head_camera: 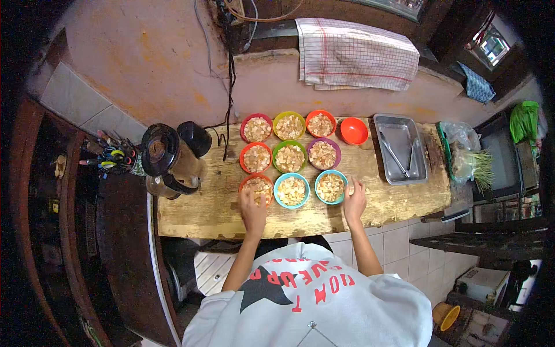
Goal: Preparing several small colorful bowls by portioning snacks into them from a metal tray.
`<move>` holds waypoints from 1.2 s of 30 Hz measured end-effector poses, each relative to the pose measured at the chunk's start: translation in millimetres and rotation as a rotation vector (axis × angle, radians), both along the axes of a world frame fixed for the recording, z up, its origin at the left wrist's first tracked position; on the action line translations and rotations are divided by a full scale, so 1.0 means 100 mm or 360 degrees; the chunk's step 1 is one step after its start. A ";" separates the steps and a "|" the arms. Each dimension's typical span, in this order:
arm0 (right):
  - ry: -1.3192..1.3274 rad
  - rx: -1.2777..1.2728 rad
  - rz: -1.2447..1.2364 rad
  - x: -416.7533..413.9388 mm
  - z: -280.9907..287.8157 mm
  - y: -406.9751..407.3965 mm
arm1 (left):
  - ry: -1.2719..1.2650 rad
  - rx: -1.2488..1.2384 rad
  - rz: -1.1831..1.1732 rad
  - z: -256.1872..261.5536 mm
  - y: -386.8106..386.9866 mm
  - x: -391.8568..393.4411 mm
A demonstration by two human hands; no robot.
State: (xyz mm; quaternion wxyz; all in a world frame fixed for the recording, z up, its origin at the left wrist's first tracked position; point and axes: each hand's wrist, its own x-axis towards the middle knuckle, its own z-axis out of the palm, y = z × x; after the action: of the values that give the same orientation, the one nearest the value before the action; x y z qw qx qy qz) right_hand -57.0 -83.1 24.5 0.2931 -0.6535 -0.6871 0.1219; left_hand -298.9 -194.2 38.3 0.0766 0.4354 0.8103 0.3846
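Several small colored plastic bowls of pale, cube-like food pieces stand in three rows on a wooden table [208, 217]. My left hand [253, 212] is at the near-left orange bowl [239, 185], fingers over its rim and contents; whether they pinch a piece cannot be told. The near-middle turquoise bowl [292, 191] stands between my hands. My right hand [355, 201] is beside the right edge of the near-right turquoise bowl [331, 187], fingers apart. An empty orange-red bowl [354, 131] stands at the back right of the group.
A metal tray [401, 149] holding metal tongs [393, 154] lies to the right, with a green basket [445, 147] and bagged greens [479, 169] beyond. A blender [171, 160] and a container of scissors [115, 158] are at the left. A checked cloth [357, 54] hangs behind.
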 end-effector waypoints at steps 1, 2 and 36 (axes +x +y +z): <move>-0.0026 -0.0051 -0.0003 0.11 -0.16 0.03 | -0.0005 0.0002 -0.0004 -0.07 0.02 0.07; -0.0049 -0.0104 -0.0002 0.16 -0.29 0.05 | 0.0011 0.0015 -0.0220 -0.12 0.04 0.15; 0.0596 -0.0608 0.0176 0.09 -0.89 1.16 | 0.0092 -0.0100 -0.0367 -0.33 0.84 0.25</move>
State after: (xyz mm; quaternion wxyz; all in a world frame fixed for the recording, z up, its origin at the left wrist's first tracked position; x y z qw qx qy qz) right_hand -47.7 32.9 -64.6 0.2793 -0.6246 -0.6201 0.3838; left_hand -274.1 -110.5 5.7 0.1104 0.5340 0.7684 0.3351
